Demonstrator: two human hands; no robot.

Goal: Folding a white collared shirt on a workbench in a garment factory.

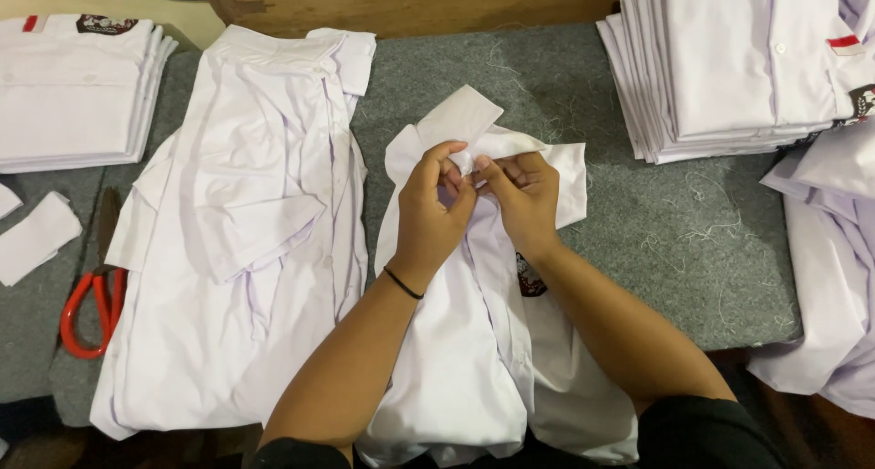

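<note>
A white shirt [474, 369] lies on the grey felt table [565, 86] in front of me, collar end away from me, with a dark badge on its chest. My left hand [430, 216] and my right hand [524, 195] meet at the collar and pinch the white fabric between fingertips. A white rectangular strip [460, 115] sticks up from the collar just beyond my fingers. A thin black band circles my left wrist.
A pile of unfolded white shirts [246, 223] lies to the left. Folded shirt stacks sit at the far left [77, 91] and far right [738, 63]. Red-handled scissors [91, 309] and white strips [35, 237] rest at the left edge. More loose shirts [834, 259] hang at the right.
</note>
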